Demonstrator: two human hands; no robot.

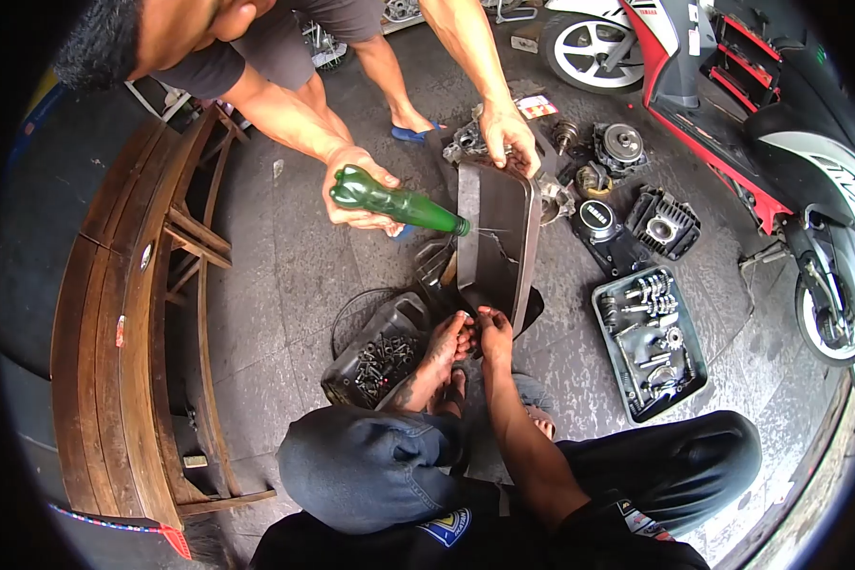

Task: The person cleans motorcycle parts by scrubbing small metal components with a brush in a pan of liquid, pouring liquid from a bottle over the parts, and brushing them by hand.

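My left hand (451, 340) and my right hand (494, 334) are close together at the near end of a dark metal tray (530, 249), fingers closed on something too small to make out. Another person tilts a green bottle (399, 204) over the tray with one hand, and a thin stream of liquid leaves its mouth. That person's other hand (509, 141) grips the tray's far edge. Beside my left hand lies a container (410, 306) full of bolts and small metal parts.
A wooden bench (128, 332) runs along the left. Right of the tray lie engine parts (621, 142), a finned cylinder (663, 224) and a parts tray (621, 385) with shafts and gears. A red, white and black motorbike (788, 123) stands at the upper right.
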